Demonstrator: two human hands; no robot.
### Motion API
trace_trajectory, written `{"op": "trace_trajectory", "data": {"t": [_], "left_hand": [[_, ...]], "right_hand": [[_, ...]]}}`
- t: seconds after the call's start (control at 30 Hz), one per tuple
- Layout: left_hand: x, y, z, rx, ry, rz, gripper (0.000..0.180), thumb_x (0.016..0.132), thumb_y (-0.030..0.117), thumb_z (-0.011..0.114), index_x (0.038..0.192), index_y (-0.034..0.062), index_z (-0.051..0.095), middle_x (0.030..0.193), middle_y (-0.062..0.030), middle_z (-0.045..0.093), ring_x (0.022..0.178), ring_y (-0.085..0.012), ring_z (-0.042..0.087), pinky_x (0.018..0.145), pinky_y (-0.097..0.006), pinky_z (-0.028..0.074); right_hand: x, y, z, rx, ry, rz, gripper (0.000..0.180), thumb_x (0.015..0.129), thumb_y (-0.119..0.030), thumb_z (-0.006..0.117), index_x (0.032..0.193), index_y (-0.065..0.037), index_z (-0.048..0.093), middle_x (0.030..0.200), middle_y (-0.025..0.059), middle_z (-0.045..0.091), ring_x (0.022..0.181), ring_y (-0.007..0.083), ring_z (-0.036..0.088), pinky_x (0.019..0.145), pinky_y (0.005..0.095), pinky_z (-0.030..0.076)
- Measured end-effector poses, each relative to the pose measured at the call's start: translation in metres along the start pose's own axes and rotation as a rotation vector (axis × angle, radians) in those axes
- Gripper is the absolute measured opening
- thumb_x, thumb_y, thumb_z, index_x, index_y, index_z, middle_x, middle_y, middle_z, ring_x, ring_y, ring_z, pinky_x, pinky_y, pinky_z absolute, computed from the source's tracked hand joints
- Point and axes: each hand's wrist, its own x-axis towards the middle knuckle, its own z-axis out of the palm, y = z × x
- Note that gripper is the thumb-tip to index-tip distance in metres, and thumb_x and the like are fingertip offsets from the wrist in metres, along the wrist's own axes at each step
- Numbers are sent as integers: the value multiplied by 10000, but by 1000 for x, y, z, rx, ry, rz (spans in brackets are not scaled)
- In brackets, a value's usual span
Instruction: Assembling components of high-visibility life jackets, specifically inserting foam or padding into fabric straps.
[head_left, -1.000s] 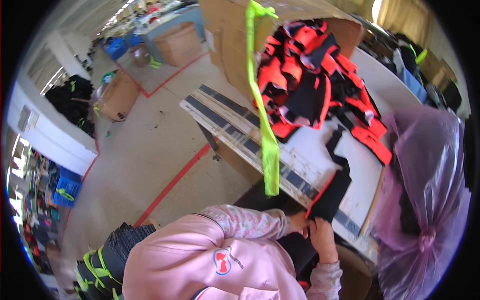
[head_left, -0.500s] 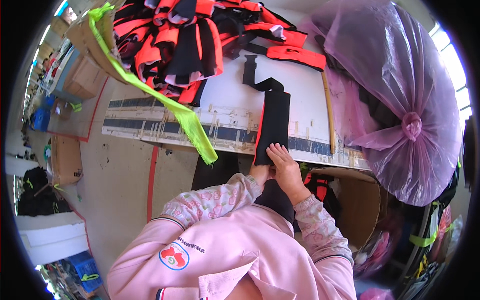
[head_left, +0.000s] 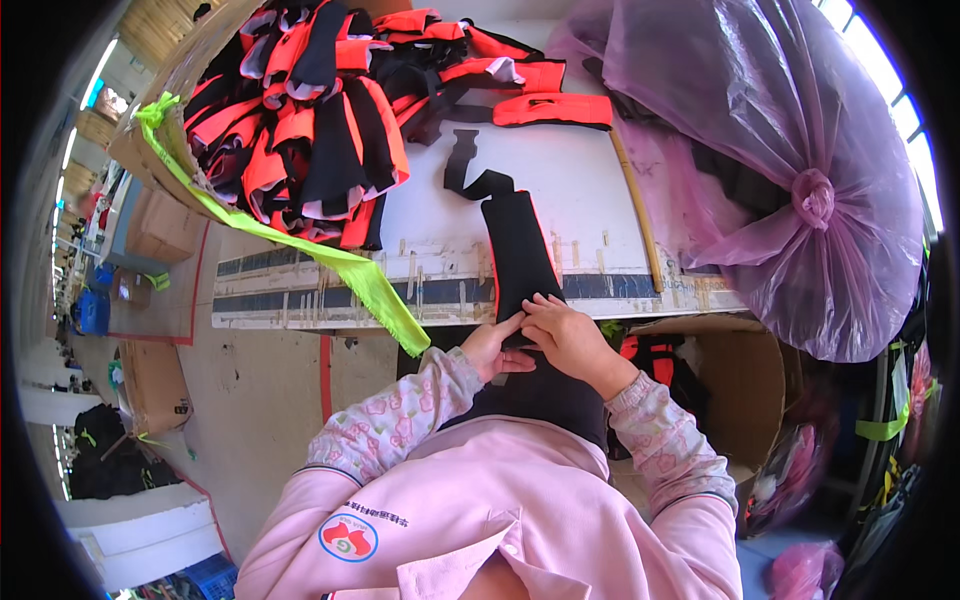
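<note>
A black padded belt (head_left: 523, 250) with orange edges lies lengthwise over the table's front edge. From its far end a narrow black strap (head_left: 487, 186) runs to a buckle (head_left: 465, 138). My left hand (head_left: 490, 350) is closed on the belt's near end, its thumb along the left side and its fingers partly under my right hand. My right hand (head_left: 570, 340) pinches the same end from the right, with fingertips on the black face. What sits between the fingers of both hands is partly hidden.
A heap of orange and black belts (head_left: 300, 130) spills from a carton at the left, with a neon yellow strip (head_left: 370, 285) hanging over the edge. One orange belt (head_left: 552, 110) lies farther back. A wooden stick (head_left: 636, 210) and a knotted purple plastic bag (head_left: 760, 130) are at right; below stands a carton (head_left: 745, 390).
My left hand has come up from beneath the belt's near end, and its thumb now shows beside my right fingers. The belt now leans with its far end leftward; the view has shifted.
</note>
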Motion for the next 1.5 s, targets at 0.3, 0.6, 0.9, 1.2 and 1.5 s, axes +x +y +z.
{"op": "trace_trajectory", "data": {"t": [0.3,0.6,0.9,1.2,1.5], "left_hand": [[15,-21,13,119,169,213,326,857,159,584,1102,-10,451,752,-162,605,520,-187,575,603,-391,548],[30,-42,-5,180,95,239,214,869,203,575,950,8,546,729,-136,617,484,-165,545,676,-421,533],[-25,-4,19,-86,-56,51,207,862,247,578,967,70,598,798,-61,636,696,-128,591,655,-328,482],[-26,84,38,426,-298,430,407,908,394,471,977,6,571,829,-112,630,688,-172,625,629,-281,518],[121,238,36,1175,441,1045,358,803,245,641,1077,40,538,1032,-104,578,766,-192,594,724,-297,488]], "right_hand": [[100,30,28,-502,190,-43,789,822,-545,439,1344,29,299,1416,178,281,1330,293,234,1065,465,184],[144,46,34,-508,140,39,756,807,-487,508,1356,-11,300,1422,153,283,1337,265,226,1050,535,176],[-37,-14,-10,-300,83,-94,464,742,-101,587,1200,-59,523,1291,141,458,1219,288,416,1007,466,325],[-202,-20,-187,-205,840,331,186,817,-49,481,883,31,636,801,119,642,741,180,601,643,265,437],[-259,0,-232,69,501,905,424,728,10,590,1148,43,543,1100,157,603,1046,213,557,911,302,411]]}}
